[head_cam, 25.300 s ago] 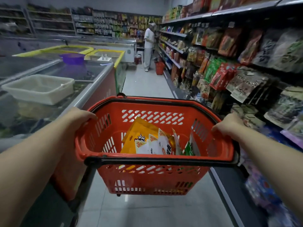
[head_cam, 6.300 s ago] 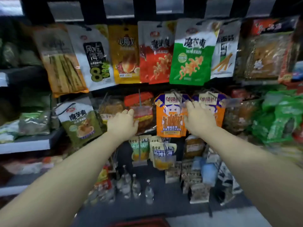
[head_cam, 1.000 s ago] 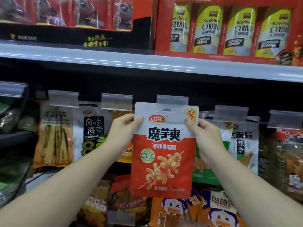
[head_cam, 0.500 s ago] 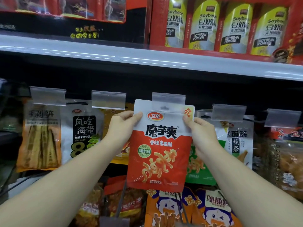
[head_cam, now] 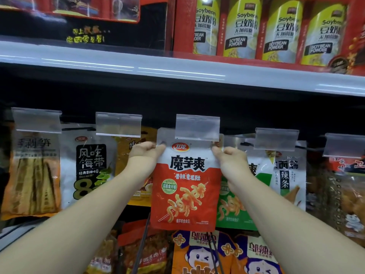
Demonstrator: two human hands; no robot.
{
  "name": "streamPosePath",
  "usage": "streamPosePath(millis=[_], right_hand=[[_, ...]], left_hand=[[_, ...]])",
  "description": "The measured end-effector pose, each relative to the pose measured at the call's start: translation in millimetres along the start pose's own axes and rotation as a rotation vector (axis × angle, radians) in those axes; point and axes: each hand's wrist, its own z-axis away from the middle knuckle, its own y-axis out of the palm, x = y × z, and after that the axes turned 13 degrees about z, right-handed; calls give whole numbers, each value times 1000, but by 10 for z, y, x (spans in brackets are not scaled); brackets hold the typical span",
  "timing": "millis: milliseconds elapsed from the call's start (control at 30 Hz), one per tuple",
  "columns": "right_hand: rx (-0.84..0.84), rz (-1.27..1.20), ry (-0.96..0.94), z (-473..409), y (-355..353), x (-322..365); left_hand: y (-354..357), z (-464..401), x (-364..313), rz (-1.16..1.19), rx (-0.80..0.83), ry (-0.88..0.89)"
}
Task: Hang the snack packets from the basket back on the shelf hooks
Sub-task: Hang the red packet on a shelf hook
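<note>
A red and white snack packet (head_cam: 187, 186) hangs upright in front of the shelf, its top edge tucked behind a clear price-tag holder (head_cam: 197, 127) on a hook. My left hand (head_cam: 145, 155) pinches the packet's upper left corner. My right hand (head_cam: 229, 159) pinches its upper right corner. The hook itself is hidden behind the tag holder and the packet. The basket is out of view.
More packets hang either side: a white seaweed packet (head_cam: 88, 167), a yellow one (head_cam: 128, 155), a green and white one (head_cam: 243, 204). Orange cartoon packets (head_cam: 199, 254) hang below. A shelf edge (head_cam: 177, 70) above carries soybean powder boxes (head_cam: 276, 28).
Both hands have lifted the red packet a little and pushed it toward the shelf. Its top now sits behind the tag holder.
</note>
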Motion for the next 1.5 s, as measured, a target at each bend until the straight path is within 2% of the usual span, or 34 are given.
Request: streamPosePath(millis=[167,300,433,533,567,667,800,867,1067,1167,1300,1400,1500], right_hand=[[-74,83,48,-298,119,-71],[-119,170,45,-519,183,-133],[0,523,18,-504,173,0],[41,742,-29,-551,214,18],[33,732,10,-555,232,13],[45,750,-24,-586,280,-62],[-47,465,18,-520,317,-143],[-166,398,22,-487,315,-182],[-197,396,-59,-288,362,-178],[-210,439,-97,-174,391,-215],[-174,464,-90,49,408,-308],[-170,588,-81,302,347,-393],[-141,910,-158,664,230,-509]], left_hand=[[64,-188,98,-112,-62,7],[111,-263,161,-112,-68,-8],[133,-337,203,-63,-92,-36],[158,-377,249,-137,-69,-26],[162,-397,271,-159,-58,-10],[169,-446,333,-183,-47,0],[134,-464,413,-110,-64,53],[97,-477,455,-135,-82,75],[-42,-404,425,-241,-169,122],[-135,-313,362,-362,-142,192],[-365,-130,311,-396,-78,310],[-559,110,271,-659,27,350],[-782,356,355,-1025,152,488]])
